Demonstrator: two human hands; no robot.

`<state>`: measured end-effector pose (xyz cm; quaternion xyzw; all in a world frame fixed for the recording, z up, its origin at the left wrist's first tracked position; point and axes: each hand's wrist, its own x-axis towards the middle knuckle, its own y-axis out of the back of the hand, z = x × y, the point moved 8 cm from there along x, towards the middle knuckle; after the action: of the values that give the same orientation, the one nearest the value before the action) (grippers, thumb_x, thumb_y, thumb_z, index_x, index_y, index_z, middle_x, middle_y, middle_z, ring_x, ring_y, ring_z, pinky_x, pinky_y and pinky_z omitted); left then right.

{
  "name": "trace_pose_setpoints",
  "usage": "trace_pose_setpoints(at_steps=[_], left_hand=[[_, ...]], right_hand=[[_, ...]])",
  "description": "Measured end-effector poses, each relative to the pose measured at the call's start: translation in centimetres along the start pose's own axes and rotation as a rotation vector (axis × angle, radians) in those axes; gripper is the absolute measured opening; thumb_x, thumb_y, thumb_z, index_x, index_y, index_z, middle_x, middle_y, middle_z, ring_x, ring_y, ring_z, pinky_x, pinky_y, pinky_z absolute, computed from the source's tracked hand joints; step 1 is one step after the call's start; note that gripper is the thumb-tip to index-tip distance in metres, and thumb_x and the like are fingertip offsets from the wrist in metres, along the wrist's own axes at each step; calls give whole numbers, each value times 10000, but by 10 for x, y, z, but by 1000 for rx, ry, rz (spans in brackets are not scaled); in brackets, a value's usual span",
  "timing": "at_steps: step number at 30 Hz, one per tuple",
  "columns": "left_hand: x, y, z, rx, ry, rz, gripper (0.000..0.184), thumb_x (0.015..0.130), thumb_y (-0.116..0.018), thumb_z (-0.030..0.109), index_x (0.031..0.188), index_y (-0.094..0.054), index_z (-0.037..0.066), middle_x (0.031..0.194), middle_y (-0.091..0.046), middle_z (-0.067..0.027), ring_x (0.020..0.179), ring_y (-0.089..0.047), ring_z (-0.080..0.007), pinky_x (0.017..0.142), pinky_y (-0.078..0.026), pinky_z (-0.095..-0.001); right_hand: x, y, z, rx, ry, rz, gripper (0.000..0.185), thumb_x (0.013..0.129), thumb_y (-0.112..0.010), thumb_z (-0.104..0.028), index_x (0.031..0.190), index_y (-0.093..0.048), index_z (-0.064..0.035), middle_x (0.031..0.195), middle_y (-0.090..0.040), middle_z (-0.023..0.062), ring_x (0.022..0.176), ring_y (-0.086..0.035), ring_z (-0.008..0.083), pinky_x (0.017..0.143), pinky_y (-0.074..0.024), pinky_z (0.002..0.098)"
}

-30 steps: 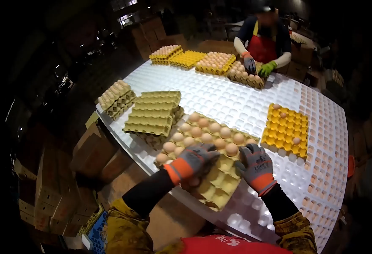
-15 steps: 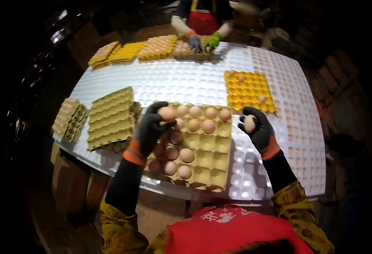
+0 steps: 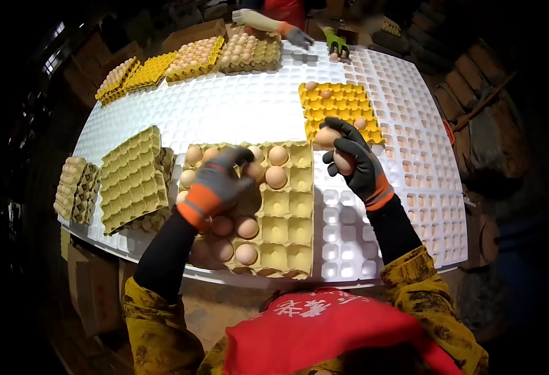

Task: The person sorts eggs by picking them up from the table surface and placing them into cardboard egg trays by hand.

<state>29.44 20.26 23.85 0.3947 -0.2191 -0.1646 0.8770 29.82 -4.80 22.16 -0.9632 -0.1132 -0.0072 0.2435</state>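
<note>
A pale green egg tray lies in front of me, with eggs in its left and upper parts and bare cups on its right. Over the tray, my left hand, in a grey and orange glove, has its fingers curled around an egg. My right hand is raised by the tray's right edge and holds two eggs, one at the fingertips and another against the palm. Behind it lies a yellow tray bearing a few eggs.
Stacked green trays and an egg-filled stack stand at the left. Several trays line the far edge, including a yellow one with eggs. A co-worker's gloved hands reach over the white dimpled table.
The view has shifted, and both my hands have lifted eggs from the tray. My right hand now has two eggs. The co-worker's hands have left their tray and moved right.
</note>
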Motion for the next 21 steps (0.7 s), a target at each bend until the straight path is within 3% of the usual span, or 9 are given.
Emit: trace_pose_setpoints(at_steps=[2,4,8,9,13,14,16,20,21], left_hand=[[-4,9,-44,-832,416,33,470,916,-581,165,1377,-518,101,1200,-642,-139,909,-657,-211,739,-543,-310],[-4,25,-33,-1353,329,33,476,917,-564,196,1380,-521,91,1250,-599,-162,951,-661,-255,802,-558,-365],[22,31,-49,-526,401,22,401,887,-696,204,1274,-640,117,1253,-590,-91,946,-609,-170,803,-520,-299],[33,37,-21,-29,152,75,353,843,-751,133,1191,-694,131,1172,-583,-75,986,-597,-181,841,-510,-302],[53,-13,3,657,78,-267,488,686,-829,303,1127,-703,140,1195,-570,-135,1090,-612,-358,882,-531,-428],[54,-17,4,682,99,-291,469,695,-822,289,1124,-705,141,1185,-570,-135,1066,-617,-348,868,-532,-423],[62,-20,0,734,112,-341,432,713,-807,261,1117,-708,144,1165,-569,-133,1018,-628,-327,841,-536,-412],[56,10,-16,-24,59,22,259,866,-695,222,1083,-715,82,928,-615,-31,846,-614,-203,706,-530,-335],[59,10,-14,-210,330,23,304,880,-695,232,1134,-697,64,901,-617,-26,794,-601,-161,659,-515,-308]], right_hand=[[4,-11,6,-325,-147,-104,397,889,-702,-238,1258,-641,-104,1136,-614,67,883,-646,136,671,-556,276],[3,-62,-9,-1145,439,-239,399,856,-752,-340,1180,-670,-122,1197,-601,91,953,-663,225,695,-568,382],[11,-103,41,-1990,70,-347,517,755,-791,-418,1137,-666,-92,1303,-543,154,1030,-649,327,804,-550,432],[10,-106,37,-1950,98,-327,487,766,-789,-387,1126,-669,-81,1252,-573,144,1001,-649,312,792,-547,426],[-1,-57,-3,-953,363,-131,385,840,-760,-325,1114,-684,-66,1064,-671,99,871,-651,185,687,-539,371],[-11,-16,16,-548,-139,-30,412,908,-689,-364,1177,-659,-53,1060,-685,94,769,-643,145,591,-511,289],[-34,28,34,238,-187,-65,457,976,-574,-388,1276,-593,-44,1140,-667,110,678,-623,141,530,-473,240],[-77,99,41,574,-263,102,455,1035,-467,-366,1371,-506,-62,1321,-594,134,685,-598,158,550,-496,272],[-88,115,43,601,-269,102,450,1043,-463,-358,1370,-502,-53,1316,-596,131,684,-591,147,557,-498,272]])
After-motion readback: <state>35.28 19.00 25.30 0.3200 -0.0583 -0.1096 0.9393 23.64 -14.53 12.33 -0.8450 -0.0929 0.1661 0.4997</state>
